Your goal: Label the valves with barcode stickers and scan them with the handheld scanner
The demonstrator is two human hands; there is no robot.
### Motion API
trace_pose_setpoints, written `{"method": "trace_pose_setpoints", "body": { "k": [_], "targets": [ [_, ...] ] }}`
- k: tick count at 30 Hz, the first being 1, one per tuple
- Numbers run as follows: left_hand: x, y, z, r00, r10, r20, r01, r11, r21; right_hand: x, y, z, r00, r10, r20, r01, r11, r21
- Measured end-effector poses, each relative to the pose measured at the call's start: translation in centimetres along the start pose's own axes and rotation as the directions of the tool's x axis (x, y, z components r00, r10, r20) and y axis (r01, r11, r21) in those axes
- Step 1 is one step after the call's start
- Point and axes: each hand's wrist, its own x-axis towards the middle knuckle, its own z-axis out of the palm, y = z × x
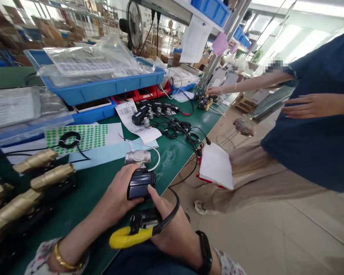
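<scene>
A valve with a black box-shaped actuator and a silver metal body is at the near edge of the green bench, a thin white cable curving from it. My left hand is closed around the actuator's left side. My right hand wraps a black corded tool, apparently an electric screwdriver, while a finger touches the actuator's right side. The tool's thick cord has a yellow-wrapped loop; its tip is hidden. Several brass valves with black actuators lie to the left.
Blue trays with bagged papers line the back of the bench. Beyond my hands lie black cables, metal fittings and a green-dotted sheet. A co-worker stands at right, one hand on parts. A red-edged box hangs beside the bench.
</scene>
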Motion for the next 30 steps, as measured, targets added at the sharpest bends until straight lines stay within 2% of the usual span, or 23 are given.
{"method": "trace_pose_setpoints", "body": {
  "k": [6, 18, 30],
  "targets": [
    [-1.7, 0.5, 0.1, 0.997, -0.013, -0.070, 0.015, 1.000, 0.026, -0.1, -0.1, 0.2, 0.997, -0.001, 0.081, 0.000, 1.000, 0.009],
    [-3.3, 0.6, 1.1, 0.988, 0.014, -0.152, 0.001, 0.996, 0.093, -0.4, -0.8, 0.8, 0.994, -0.006, 0.109, 0.015, 0.996, -0.084],
    [-3.6, 0.2, 1.6, 0.980, 0.043, -0.193, -0.016, 0.990, 0.139, -0.4, -1.9, 0.3, 0.984, 0.096, 0.152, -0.079, 0.990, -0.113]
  ]
}}
